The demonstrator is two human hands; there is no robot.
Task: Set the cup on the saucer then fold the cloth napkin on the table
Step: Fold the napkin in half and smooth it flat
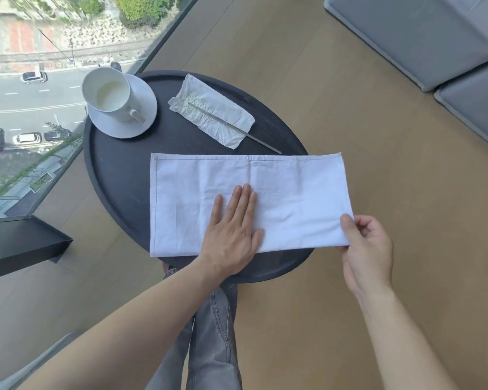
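Observation:
A white cup [110,92] stands upright on a white saucer [141,119] at the far left of the round black table [116,175]. A white cloth napkin [293,190], folded into a long rectangle, lies across the near half of the table, its right end overhanging the rim. My left hand [231,229] presses flat on the napkin's near middle, fingers spread. My right hand [364,249] pinches the napkin's near right corner between thumb and fingers.
A crumpled paper tissue [209,116] with a thin metal stick [254,136] across it lies at the table's far side. A glass wall [40,108] runs along the left; grey cushions [434,38] sit at the far right. My legs [209,333] are below the table.

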